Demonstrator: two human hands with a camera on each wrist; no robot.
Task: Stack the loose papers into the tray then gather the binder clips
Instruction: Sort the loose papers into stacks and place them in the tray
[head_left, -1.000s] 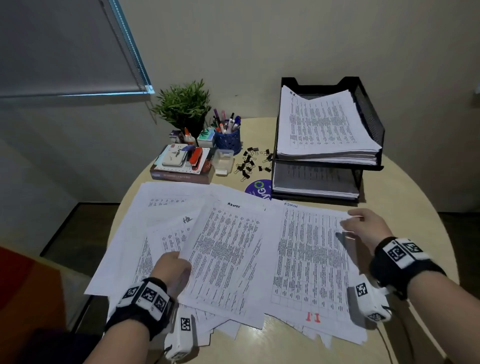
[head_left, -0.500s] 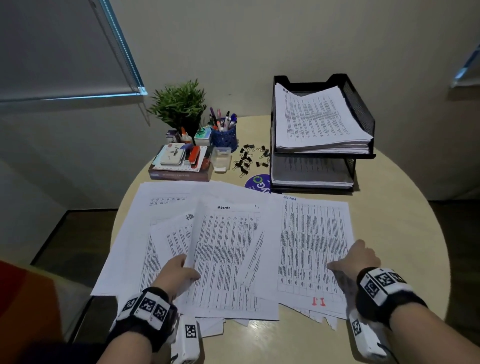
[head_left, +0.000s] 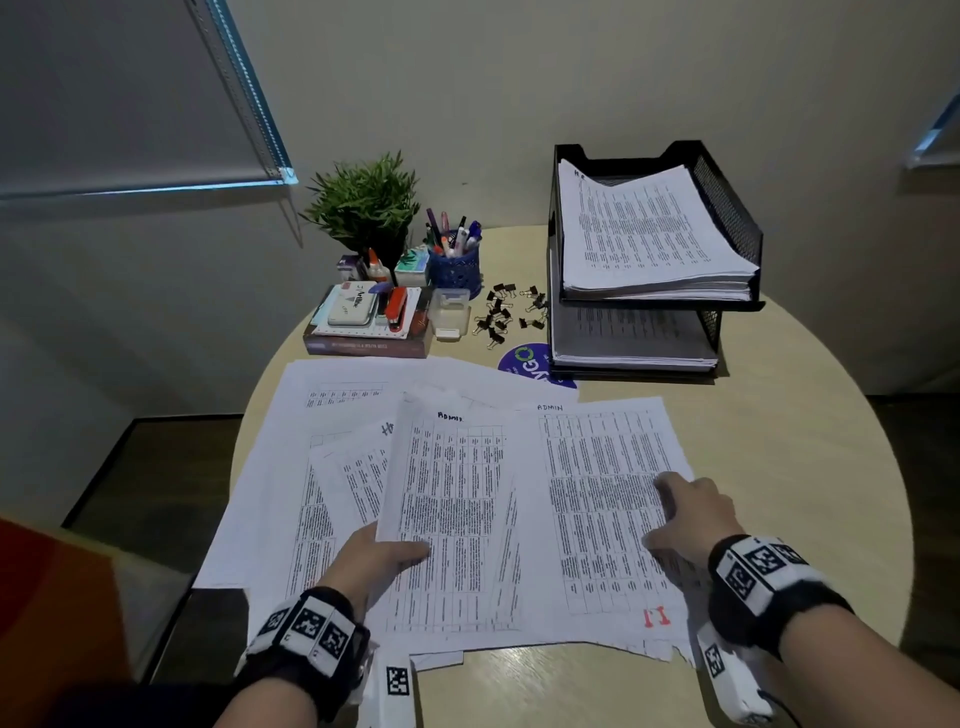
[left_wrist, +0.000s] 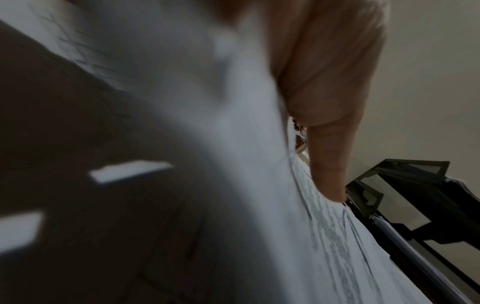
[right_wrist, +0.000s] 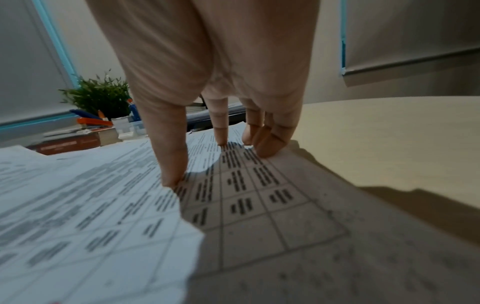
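Loose printed papers (head_left: 452, 493) lie fanned over the near half of the round table (head_left: 805, 441). My left hand (head_left: 384, 551) pinches the near left edge of the middle sheets, thumb on top and fingers underneath; in the blurred left wrist view the thumb (left_wrist: 327, 164) lies on the papers (left_wrist: 233, 144). My right hand (head_left: 670, 514) presses its spread fingertips (right_wrist: 222, 139) on the right-hand sheet (right_wrist: 259, 205), near its right edge. The black two-tier mesh tray (head_left: 727, 208) stands at the back right with paper in both tiers. Several black binder clips (head_left: 504, 312) lie scattered to its left.
At the back left stand a potted plant (head_left: 363, 208), a blue pen cup (head_left: 454, 265), a small clear box (head_left: 449, 312) and a book (head_left: 363, 345) with a stapler and stamp pad on it. A purple round sticker (head_left: 535, 364) shows beside the tray. Bare tabletop lies to the right.
My right hand slid from the right sheet's far corner back toward me along its right edge. My left hand took hold of the middle sheets, and the spread drew closer together.
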